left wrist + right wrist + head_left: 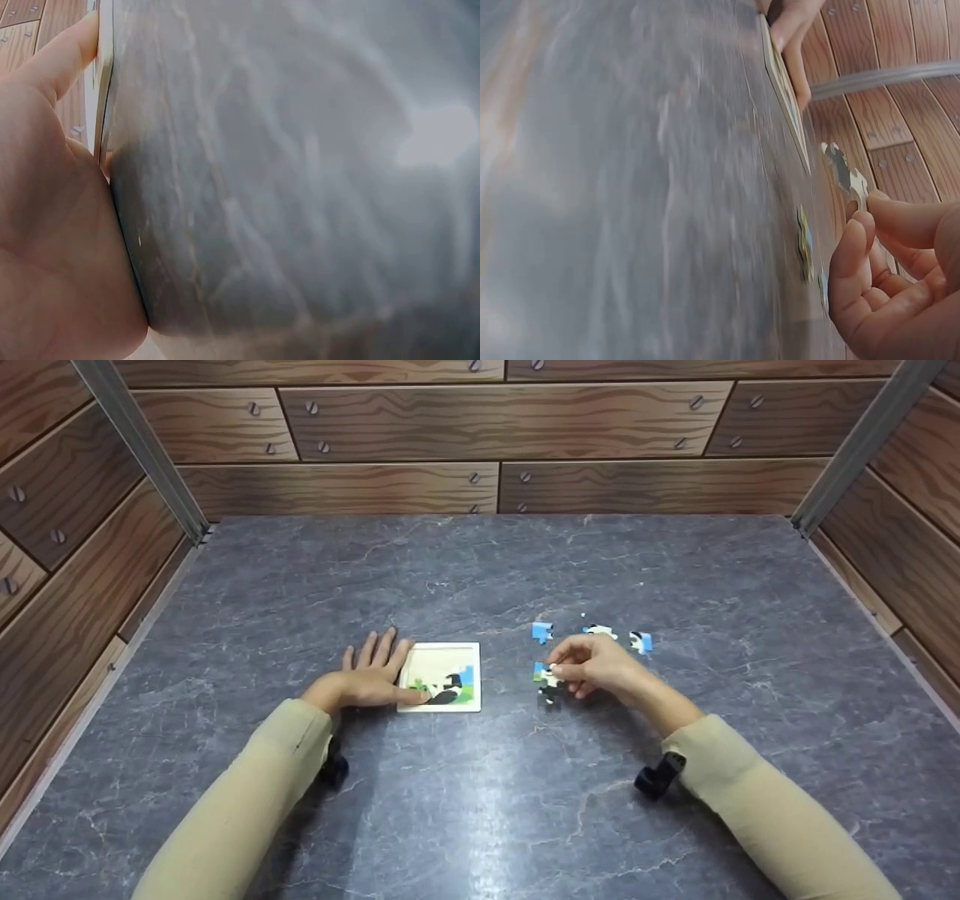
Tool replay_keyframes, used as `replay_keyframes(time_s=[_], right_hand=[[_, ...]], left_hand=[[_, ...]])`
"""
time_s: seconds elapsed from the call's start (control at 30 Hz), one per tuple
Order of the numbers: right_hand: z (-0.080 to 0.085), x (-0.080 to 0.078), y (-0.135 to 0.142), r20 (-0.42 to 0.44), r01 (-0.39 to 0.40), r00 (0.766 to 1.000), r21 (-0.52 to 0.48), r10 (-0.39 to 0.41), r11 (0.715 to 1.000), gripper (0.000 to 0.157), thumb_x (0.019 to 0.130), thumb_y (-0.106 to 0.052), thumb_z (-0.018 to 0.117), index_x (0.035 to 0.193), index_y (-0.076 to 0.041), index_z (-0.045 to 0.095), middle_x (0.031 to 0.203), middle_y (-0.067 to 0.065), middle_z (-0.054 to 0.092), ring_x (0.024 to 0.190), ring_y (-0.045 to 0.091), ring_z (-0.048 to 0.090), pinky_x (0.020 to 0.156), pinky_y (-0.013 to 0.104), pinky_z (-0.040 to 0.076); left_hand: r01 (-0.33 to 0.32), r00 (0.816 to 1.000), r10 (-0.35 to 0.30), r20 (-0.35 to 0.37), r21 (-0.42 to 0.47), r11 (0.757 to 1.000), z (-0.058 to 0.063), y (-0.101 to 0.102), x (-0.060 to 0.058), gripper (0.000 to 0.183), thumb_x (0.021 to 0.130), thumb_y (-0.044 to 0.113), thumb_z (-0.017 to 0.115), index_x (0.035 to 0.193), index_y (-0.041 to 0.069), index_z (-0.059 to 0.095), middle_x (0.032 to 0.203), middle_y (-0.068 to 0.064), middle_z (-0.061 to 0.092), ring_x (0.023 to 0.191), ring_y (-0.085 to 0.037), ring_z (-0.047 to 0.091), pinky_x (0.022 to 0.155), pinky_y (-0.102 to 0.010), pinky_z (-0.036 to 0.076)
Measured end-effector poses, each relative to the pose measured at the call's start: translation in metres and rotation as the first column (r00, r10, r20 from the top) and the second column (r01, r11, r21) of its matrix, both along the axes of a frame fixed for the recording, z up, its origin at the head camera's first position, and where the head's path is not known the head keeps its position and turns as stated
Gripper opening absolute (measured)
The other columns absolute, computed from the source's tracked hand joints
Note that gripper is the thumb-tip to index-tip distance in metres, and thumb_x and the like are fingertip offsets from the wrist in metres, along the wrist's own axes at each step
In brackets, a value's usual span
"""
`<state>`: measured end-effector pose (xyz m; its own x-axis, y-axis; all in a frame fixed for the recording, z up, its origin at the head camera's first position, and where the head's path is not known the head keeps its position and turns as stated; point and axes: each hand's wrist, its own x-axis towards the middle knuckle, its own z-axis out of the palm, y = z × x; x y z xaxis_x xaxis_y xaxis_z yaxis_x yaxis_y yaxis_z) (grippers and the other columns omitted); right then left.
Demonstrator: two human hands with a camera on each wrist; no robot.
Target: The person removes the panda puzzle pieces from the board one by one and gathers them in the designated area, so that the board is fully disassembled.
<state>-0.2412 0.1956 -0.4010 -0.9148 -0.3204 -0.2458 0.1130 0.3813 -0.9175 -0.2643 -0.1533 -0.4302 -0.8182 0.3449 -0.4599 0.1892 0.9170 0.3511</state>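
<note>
A square puzzle board (439,656) with a pale rim lies on the table, partly filled with panda picture pieces (450,690) along its lower and right parts. My left hand (367,679) lies spread at the board's left side, its thumb over the lower left pieces. To the right of the board, my right hand (600,666) pinches a black and white jigsaw piece (845,172) between thumb and fingertips, raised above the table. Beneath it, a blue and green piece (538,669) lies on the table, partly hidden in the head view.
Beyond my right hand lie a blue piece (541,631), a mostly white piece (600,630) partly covered by the hand, and a blue, white and black piece (641,642). Wood-patterned panels (502,424) border the grey marbled table (480,577).
</note>
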Motion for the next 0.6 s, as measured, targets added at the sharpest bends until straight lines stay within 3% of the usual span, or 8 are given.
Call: replay_keyframes(time_s=[0.43,0.6], right_hand=[[0.001,-0.008,0.043,-0.021,0.059,0.998,0.081,-0.058,0.995,0.026,0.084,-0.004,0.066,0.106,0.009,0.058,0.077,0.004,0.059,0.060,0.013,0.054,0.053,0.024,0.048],[0.001,-0.010,0.053,-0.019,0.075,0.997,0.106,-0.074,0.991,0.024,0.084,-0.004,0.066,0.104,0.008,0.059,0.076,0.004,0.059,0.060,0.012,0.053,0.052,0.023,0.047]], left_hand=[[0.000,1.000,-0.001,0.010,0.018,1.000,0.008,0.001,0.007,0.109,0.074,0.078,0.046,0.150,0.023,-0.010,0.151,-0.008,-0.025,0.135,-0.028,-0.026,0.103,-0.054,-0.018],[0.001,1.000,-0.001,0.007,0.000,1.000,0.006,0.000,0.004,0.111,0.072,0.080,0.045,0.149,0.024,-0.011,0.151,-0.006,-0.026,0.135,-0.027,-0.026,0.103,-0.054,-0.016]])
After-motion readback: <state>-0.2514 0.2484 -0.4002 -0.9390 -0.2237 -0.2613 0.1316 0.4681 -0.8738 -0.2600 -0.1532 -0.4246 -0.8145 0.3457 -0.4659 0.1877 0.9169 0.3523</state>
